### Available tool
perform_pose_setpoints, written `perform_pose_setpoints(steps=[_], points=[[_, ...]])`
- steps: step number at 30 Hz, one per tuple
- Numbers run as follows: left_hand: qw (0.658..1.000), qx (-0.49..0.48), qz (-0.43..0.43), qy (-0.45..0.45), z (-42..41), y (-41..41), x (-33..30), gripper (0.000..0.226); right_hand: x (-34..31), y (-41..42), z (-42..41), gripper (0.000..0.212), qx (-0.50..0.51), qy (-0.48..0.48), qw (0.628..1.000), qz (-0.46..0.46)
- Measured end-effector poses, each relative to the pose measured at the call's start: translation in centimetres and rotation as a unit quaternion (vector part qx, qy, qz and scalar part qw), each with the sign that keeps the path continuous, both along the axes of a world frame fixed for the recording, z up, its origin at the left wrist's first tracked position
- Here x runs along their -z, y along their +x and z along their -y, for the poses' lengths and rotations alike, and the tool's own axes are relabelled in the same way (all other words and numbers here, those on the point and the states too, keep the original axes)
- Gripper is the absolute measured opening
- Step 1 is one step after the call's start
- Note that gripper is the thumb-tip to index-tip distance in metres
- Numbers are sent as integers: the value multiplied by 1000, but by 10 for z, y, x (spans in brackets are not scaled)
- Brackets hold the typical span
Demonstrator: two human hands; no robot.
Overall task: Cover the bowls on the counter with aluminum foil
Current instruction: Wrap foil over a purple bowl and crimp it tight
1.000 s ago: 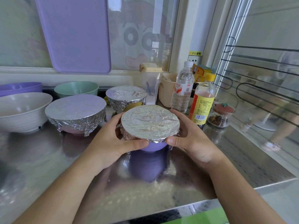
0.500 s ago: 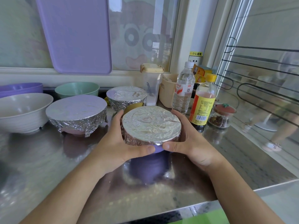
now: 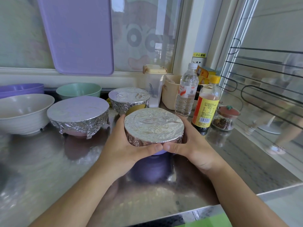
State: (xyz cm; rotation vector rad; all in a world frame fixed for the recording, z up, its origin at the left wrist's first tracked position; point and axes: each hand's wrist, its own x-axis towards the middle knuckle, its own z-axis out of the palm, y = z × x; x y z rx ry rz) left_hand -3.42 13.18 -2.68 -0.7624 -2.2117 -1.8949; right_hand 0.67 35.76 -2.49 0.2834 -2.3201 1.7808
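I see both hands wrapped around the small purple bowl (image 3: 158, 151), which sits at the centre of the stainless-steel counter (image 3: 49, 169) and is capped with a crinkled sheet of aluminum foil (image 3: 154, 123). The left hand (image 3: 124, 146) curls round the bowl's left side, thumb along the near foil edge; the right hand (image 3: 191, 148) curls round the right side, its thumb meeting the left thumb at the near rim. Both hands grip the bowl at the foil skirt. Only a sliver of purple shows below the thumbs. To the left and slightly farther sits a wide pink bowl covered in foil (image 3: 78, 115); behind the held bowl stands a smaller yellow bowl covered in foil (image 3: 129, 99). Uncovered: a cream ribbed bowl (image 3: 24, 112) at far left, a mint-green bowl (image 3: 78, 90) behind it, and a purple divided dish (image 3: 21, 89) at the left edge. On the right stand a clear water bottle (image 3: 186, 92), a yellow-labelled sauce bottle (image 3: 206, 104) and a small glass jar with a red lid (image 3: 225, 118). A lilac tray (image 3: 77, 35) leans against the window.
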Motion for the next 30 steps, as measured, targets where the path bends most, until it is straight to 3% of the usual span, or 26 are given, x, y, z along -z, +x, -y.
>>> perform_pose_setpoints(steps=[9,15,20,26,30], points=[[1000,-8,20,4,1,-1,5,102,4,1,-1,103,20,2,1000,8],[999,-11,36,8,1,1,4,94,5,1,-2,105,23,-3,1000,3],[999,-7,45,9,3,-4,9,117,7,-1,-3,109,32,-1,999,-4],[999,9,38,-7,6,-8,9,127,5,1,-4,110,-3,7,1000,9],[998,38,44,-6,9,-9,5,115,-1,5,-4,101,-27,0,1000,7]])
